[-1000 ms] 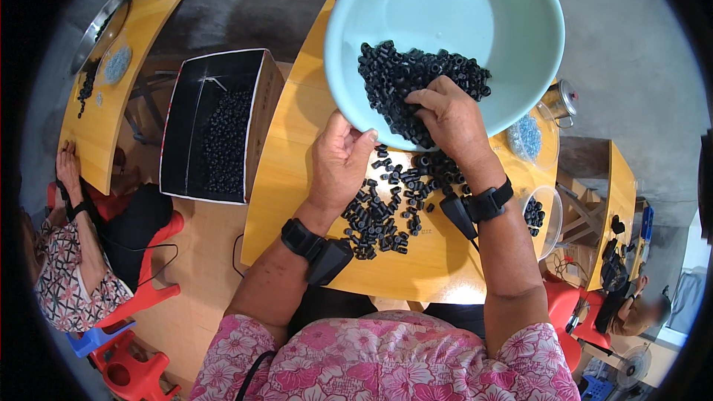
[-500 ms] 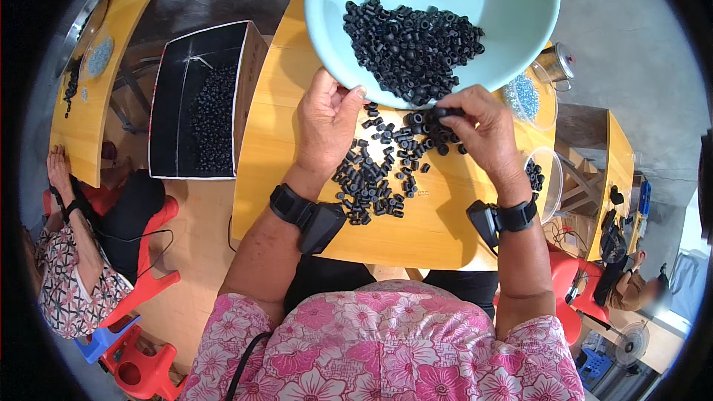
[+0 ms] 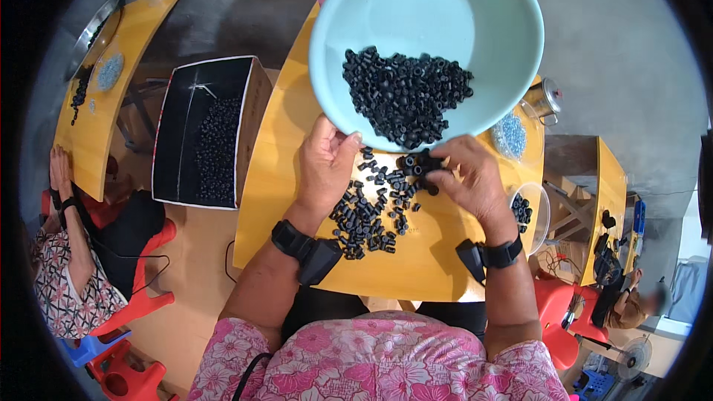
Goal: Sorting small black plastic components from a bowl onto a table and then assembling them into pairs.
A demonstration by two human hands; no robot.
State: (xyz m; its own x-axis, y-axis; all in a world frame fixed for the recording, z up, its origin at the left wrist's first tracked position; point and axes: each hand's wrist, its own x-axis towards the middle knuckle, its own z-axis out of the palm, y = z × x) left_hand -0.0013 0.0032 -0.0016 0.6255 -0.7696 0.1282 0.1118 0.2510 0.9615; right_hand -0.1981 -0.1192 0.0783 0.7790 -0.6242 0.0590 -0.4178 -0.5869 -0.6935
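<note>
Left hand (image 3: 323, 171), centre of frame: grip was closed on near rim of pale blue basin (image 3: 434, 0), upper centre. Black caps (image 3: 405, 96) lay heaped in basin's lower half. Right hand (image 3: 475, 182), right of centre: fingers were bent over loose pieces (image 3: 364, 219) on yellow bench (image 3: 438, 267); whether grip held any could not be told. Black-lined carton (image 3: 256, 96) stood at left.

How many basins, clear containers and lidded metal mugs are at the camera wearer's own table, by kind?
Light-blue basin: 1
Clear containers: 2, one with black pieces, one with bluish pieces
Lidded metal mug: 1
Total: 4
</note>
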